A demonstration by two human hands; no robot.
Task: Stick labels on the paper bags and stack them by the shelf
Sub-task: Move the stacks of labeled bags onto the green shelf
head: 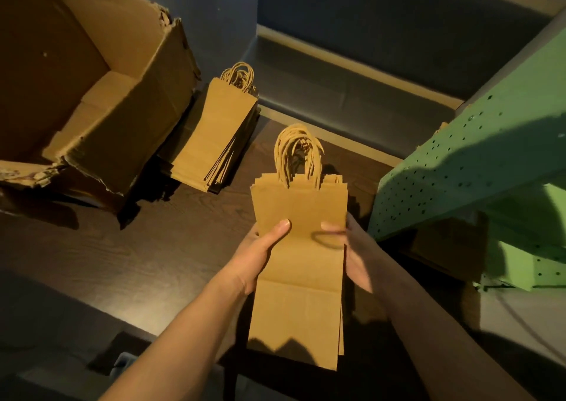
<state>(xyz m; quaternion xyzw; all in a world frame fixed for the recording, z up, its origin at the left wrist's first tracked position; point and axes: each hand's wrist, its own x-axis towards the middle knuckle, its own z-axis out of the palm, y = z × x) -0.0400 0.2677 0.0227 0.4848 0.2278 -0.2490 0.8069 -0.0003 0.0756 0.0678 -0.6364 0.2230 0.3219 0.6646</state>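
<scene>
A bundle of several flat brown paper bags (301, 293) with twisted paper handles pointing away from me is held above the dark floor. My left hand (260, 253) grips its left edge, thumb on the top bag's face. My right hand (352, 247) grips the right edge, its thumb blurred across the face. No label is visible on the top bag. A second pile of flat paper bags (214, 134) lies on the floor, leaning against the cardboard box.
A big torn open cardboard box (101, 94) stands at the left. A green perforated metal shelf (468, 168) rises at the right, close to my right hand. Dark wooden floor (183, 235) lies between them, a wall with a skirting board behind.
</scene>
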